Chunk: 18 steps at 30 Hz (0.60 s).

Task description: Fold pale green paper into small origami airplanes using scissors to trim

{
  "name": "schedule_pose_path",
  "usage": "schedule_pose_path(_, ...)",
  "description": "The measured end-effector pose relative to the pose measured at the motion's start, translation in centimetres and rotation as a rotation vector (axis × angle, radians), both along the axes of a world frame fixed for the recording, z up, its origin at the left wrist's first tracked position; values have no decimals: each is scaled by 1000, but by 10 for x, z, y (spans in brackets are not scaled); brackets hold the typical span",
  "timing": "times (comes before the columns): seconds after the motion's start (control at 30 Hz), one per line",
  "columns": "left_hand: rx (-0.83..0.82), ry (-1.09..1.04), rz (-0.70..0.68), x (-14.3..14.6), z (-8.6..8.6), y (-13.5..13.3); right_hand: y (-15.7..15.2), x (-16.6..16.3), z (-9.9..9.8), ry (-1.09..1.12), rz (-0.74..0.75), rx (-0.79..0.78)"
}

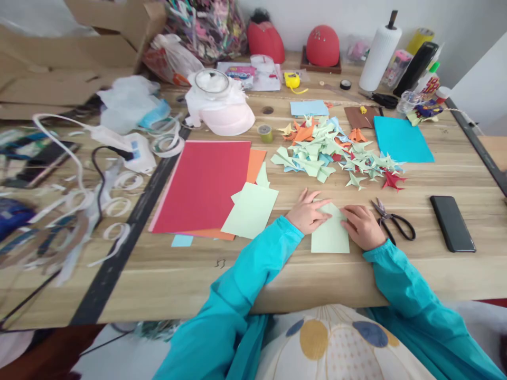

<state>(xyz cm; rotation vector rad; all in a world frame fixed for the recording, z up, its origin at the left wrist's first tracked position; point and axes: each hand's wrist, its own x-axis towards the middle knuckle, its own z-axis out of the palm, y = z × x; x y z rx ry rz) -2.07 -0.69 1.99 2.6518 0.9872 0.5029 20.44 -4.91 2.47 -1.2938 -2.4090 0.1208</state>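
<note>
A light green sheet of paper [330, 238] lies flat on the wooden table in front of me, its upper edge partly covered by my fingers. My left hand [309, 214] rests on its upper left side with the fingers stretched out and apart. At the upper right edge, my right hand [361, 227] has its fingers bent together on the paper. Just right of that hand lie scissors [393, 217] with black handles, blades slightly apart. Beyond both hands is a heap of folded paper planes and stars [317, 150], mostly light green, with some orange, blue and red.
Left of my hands lie a light green sheet [251, 211] and a red paper stack [214, 184]. A phone [452, 224] is at the right, with blue paper [403, 139] behind. Tape rolls, a power strip [137, 150] and a cardboard box [79, 58] crowd the left.
</note>
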Motion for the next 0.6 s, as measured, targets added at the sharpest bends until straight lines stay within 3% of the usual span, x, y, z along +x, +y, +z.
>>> schedule_pose_path(0.23,86,184,112,27,8,-27,-10,-20,-2,-265,-137,63)
schedule_pose_path(0.37,118,200,243,44,-2,-41,-13,-25,-3,-278,-184,58)
schedule_pose_path(0.6,131,130,360,53,-7,-40,-18,-19,-9,-191,-213,45)
